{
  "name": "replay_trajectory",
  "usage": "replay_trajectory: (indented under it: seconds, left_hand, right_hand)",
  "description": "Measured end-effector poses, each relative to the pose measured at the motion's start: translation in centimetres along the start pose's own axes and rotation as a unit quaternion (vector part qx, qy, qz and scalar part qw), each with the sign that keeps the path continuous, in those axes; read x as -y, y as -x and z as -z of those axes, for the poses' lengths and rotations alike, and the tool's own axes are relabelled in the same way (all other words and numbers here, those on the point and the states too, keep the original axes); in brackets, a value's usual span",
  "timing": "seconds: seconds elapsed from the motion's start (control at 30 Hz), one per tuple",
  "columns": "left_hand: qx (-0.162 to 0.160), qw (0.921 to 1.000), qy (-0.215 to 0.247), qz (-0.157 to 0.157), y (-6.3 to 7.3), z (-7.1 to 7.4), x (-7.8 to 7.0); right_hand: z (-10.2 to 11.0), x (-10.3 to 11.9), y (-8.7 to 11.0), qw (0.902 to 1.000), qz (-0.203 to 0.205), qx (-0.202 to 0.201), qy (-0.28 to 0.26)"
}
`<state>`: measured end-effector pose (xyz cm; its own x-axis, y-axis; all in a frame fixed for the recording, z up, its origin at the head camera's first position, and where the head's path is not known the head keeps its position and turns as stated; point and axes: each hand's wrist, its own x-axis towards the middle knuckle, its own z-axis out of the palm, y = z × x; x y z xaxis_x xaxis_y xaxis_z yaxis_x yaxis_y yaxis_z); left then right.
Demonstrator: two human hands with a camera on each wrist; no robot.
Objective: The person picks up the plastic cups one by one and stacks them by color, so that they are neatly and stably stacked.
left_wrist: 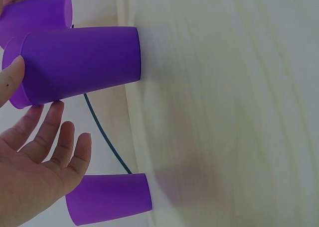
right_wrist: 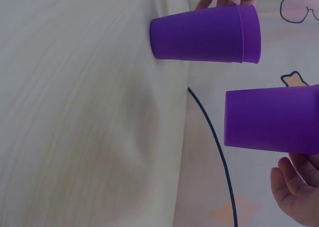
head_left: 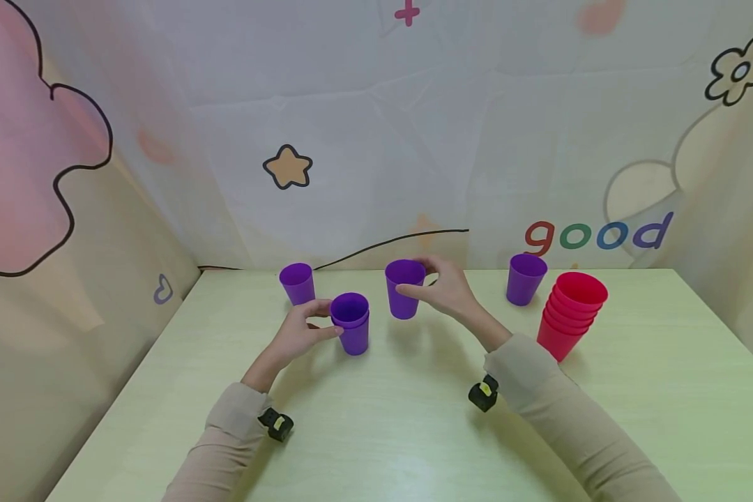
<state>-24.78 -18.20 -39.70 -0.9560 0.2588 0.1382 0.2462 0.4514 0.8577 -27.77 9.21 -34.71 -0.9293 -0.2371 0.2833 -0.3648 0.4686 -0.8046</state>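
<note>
My left hand (head_left: 296,336) grips the upper part of two nested purple cups (head_left: 354,338), thumb on the near side and fingers on the far side. The stack is upright, with its base at or close to the tabletop. To its right, my right hand (head_left: 450,287) holds a single purple cup (head_left: 404,298) between thumb and fingers. That cup (right_wrist: 271,118) is raised off the table in the right wrist view, mouth up and apart from the stack (right_wrist: 199,35). Another purple cup (head_left: 298,282) stands behind my left hand, its lower part partly hidden by the fingers.
One more purple cup (head_left: 526,280) stands at the back right. Next to it is a stack of several nested red cups (head_left: 567,321), close to my right sleeve (head_left: 533,376). A printed cloth (head_left: 364,174) hangs behind the pale table (head_left: 376,432).
</note>
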Motion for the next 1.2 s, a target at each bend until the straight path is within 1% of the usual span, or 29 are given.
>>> replay_trajectory:
  seconds: [0.33,0.5,0.63,0.77,0.97,1.2]
  left_hand:
    - [0.002,1.0,0.0,0.001,0.0,0.1,-0.2]
    - [0.002,1.0,0.0,0.005,0.0,0.1,-0.3]
    - [0.001,1.0,-0.001,0.008,0.0,0.0,-0.3]
    - [0.002,1.0,-0.003,0.006,0.1,0.1,-0.2]
    - [0.006,1.0,-0.004,0.002,0.1,0.1,-0.3]
    - [0.008,1.0,-0.001,0.001,0.1,0.2,-0.3]
  right_hand:
    - [0.1,1.3,-0.1,0.9998,0.005,0.019,-0.01]
    - [0.0,2.2,-0.3,0.9992,0.011,0.031,-0.024]
    - [-0.2,2.9,-0.5,0.9984,0.026,0.038,-0.034]
    - [-0.5,3.6,-0.8,0.9975,0.045,0.046,-0.03]
    - [-0.9,4.8,-1.0,0.997,0.05,0.053,-0.026]
    - [-1.5,5.5,-1.4,0.9958,0.069,0.054,-0.023]
